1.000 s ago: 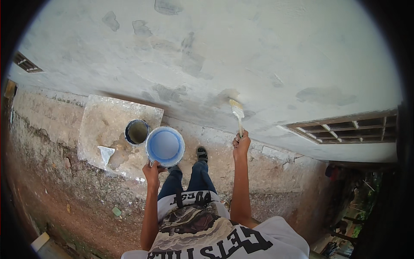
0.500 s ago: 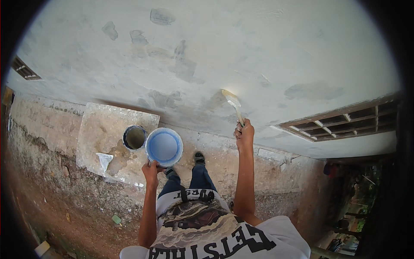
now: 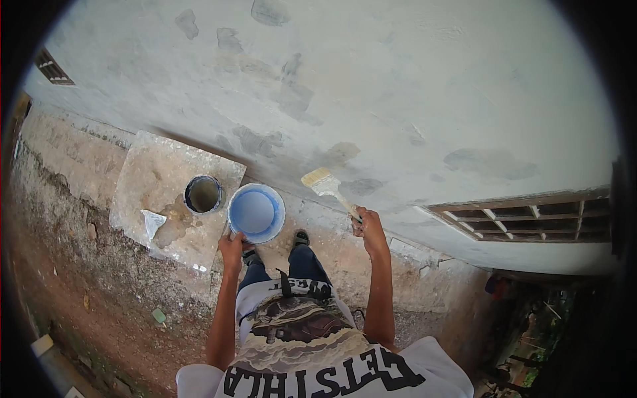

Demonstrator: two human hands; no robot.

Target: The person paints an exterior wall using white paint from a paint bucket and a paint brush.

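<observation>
This is an outdoor spot beside a building, its use unclear. A long pale wall [image 3: 378,86] with grey patches runs along it, set with 2 barred windows, 1 at the left [image 3: 53,66] and 1 at the right [image 3: 531,220]. Below lies a worn concrete walkway [image 3: 424,292], then bare reddish earth [image 3: 93,325], with some greenery [image 3: 533,341] at the far right. A brush [image 3: 321,180] and 2 buckets [image 3: 256,212] mark it as a painting site.
</observation>
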